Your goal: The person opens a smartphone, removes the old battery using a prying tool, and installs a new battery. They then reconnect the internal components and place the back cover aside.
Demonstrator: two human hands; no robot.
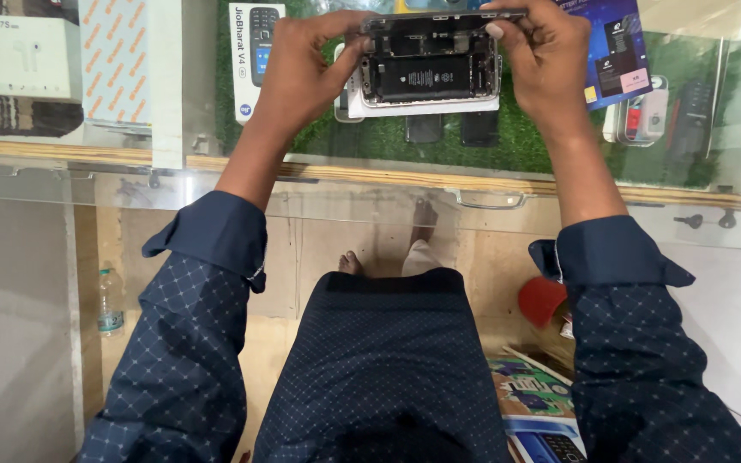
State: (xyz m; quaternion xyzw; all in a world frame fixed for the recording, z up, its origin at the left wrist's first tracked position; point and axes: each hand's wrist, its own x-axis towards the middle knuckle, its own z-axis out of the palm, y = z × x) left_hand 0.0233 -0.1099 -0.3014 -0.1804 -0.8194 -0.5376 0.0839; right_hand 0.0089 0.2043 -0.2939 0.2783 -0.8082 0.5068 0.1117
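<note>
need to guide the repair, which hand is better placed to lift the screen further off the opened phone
Right. The right hand already pinches the raised screen edge, while the left hand steadies the opened phone.

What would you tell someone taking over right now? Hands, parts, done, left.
Left hand: grips the left edge of the opened smartphone, thumb at its side.
Right hand: grips the right edge and the lifted screen panel, which stands raised along the top edge.
The phone is held above the glass counter; its black battery and internals are exposed.
Done: the phone is open, the screen raised off the body.
Left: the screen is not yet off; whether a cable joins it to the body cannot be seen. Battery in place.
</note>
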